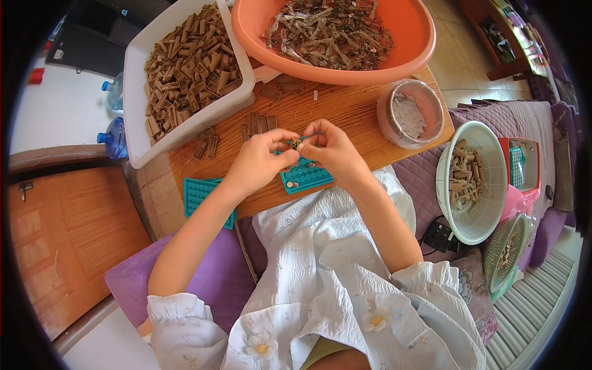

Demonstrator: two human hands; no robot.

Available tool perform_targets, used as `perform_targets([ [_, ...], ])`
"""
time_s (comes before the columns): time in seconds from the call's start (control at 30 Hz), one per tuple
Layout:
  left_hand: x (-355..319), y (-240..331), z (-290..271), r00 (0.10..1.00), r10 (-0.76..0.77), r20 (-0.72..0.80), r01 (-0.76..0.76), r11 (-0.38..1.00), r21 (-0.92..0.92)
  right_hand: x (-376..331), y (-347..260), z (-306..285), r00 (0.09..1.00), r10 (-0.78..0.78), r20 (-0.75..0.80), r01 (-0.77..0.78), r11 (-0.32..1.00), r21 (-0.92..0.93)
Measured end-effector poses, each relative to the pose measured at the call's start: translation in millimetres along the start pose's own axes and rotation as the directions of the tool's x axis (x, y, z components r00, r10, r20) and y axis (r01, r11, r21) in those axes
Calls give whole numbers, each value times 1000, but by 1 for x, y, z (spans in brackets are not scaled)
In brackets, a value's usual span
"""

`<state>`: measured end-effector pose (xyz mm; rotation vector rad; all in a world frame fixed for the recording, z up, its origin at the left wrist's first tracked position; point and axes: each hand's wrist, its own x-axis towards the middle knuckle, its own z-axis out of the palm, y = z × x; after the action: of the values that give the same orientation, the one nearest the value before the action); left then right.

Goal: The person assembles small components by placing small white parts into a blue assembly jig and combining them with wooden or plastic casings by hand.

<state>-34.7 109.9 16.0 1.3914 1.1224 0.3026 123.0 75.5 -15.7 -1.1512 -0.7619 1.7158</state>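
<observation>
Wooden counter [345,114] with two hands pinched together on one small part.

One small metal piece [295,144] is gripped between the left hand [262,161] and right hand [333,151], above one of two teal trays [306,176]; the other [198,196] is partly cut off by the forearm. One white bin [139,68], one orange basin [407,58] and two white bowls [447,163] are shown. The piece's shape is hard to make out.

A home used for piecework: a purple quilted sofa [493,123], tiled floor, wooden door [68,240] and water bottles [114,139] surround a wooden board [345,111] crowded with basins and trays of small brown parts.
</observation>
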Motion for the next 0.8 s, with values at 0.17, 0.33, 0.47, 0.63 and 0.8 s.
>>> perform_targets([
  [0.17, -14, 30, -14, 980, -75, 186, 150, 890, -430, -2, -29, 9, 995, -97, -9, 98, 986, 133],
  [0.33, -32, 34, -27, 961, -109, 255, 227, 838, -496, -4, -20, 10, 987, -153, -45, 157, 984, 88],
  [0.47, -52, 30, -28, 967, -116, 226, 232, 768, -597, -21, -16, 26, 926, -372, -69, 355, 917, -183],
  [0.63, -75, 25, -18, 991, -73, 114, 126, 803, -583, -40, -18, 49, 929, -369, 27, 370, 926, -79],
  [0.8, -83, 26, -13, 996, -22, 85, 62, 863, -502, -39, -18, 53, 964, -245, 104, 252, 965, -69],
])
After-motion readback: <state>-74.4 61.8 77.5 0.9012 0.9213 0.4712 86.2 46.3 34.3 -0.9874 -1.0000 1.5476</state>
